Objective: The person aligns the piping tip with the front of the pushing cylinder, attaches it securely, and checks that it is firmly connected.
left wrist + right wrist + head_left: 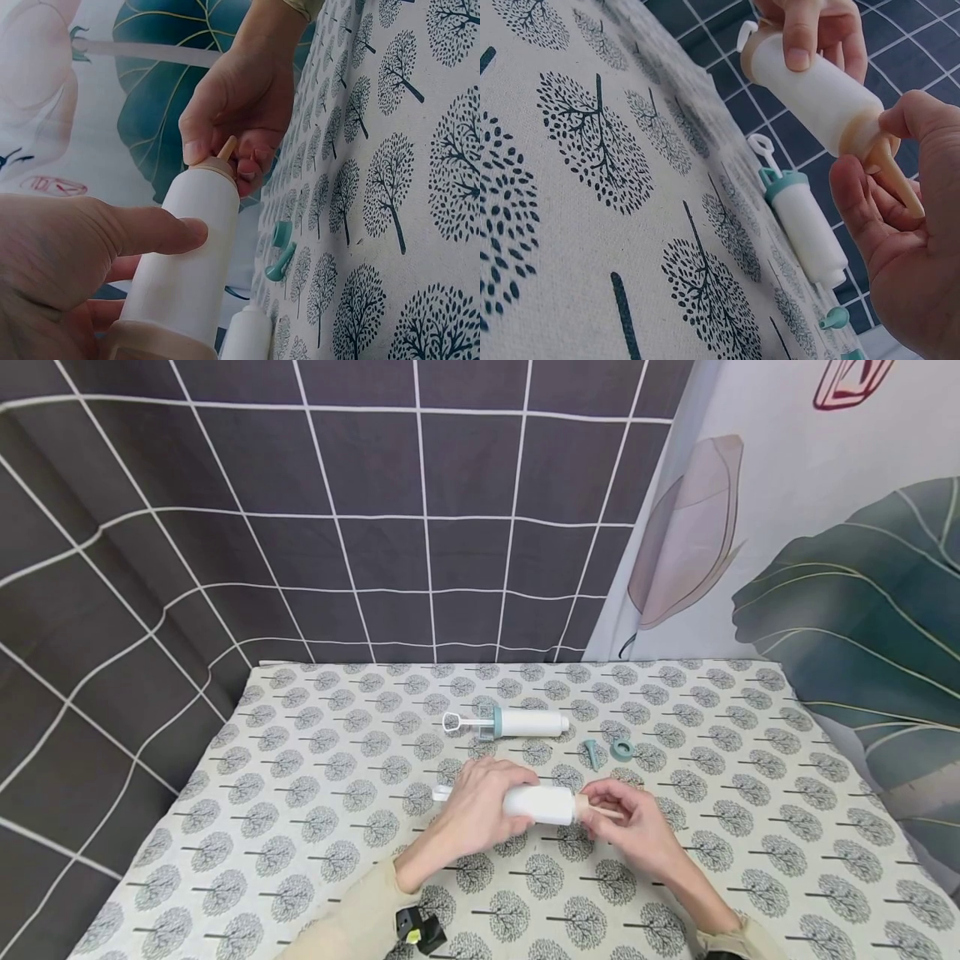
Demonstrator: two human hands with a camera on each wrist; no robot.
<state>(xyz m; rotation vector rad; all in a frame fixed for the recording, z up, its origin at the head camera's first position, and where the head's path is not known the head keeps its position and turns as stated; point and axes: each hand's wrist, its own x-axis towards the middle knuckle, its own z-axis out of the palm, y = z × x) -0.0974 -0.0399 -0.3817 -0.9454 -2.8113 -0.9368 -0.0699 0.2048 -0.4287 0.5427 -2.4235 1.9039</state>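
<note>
I see my left hand (pixel 476 810) wrapped around the white syringe (pixel 540 803), held level just above the worktop (pixel 300 827), while my right hand (pixel 630 827) pinches its tan nozzle (pixel 600 811); a second syringe (pixel 510 723) lies beyond both hands.

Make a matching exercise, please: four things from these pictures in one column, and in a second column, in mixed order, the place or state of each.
Things:
1. white syringe with beige tip
2. white syringe with teal collar
3. teal ring
4. teal nozzle

Places or states:
A. lies on the cloth, right of the teal nozzle
B. held between the left hand and the right hand
C. lies alone on the cloth, beyond the hands
D. lies between the teal ring and the hands

Pairs: 1-B, 2-C, 3-A, 4-D
</note>
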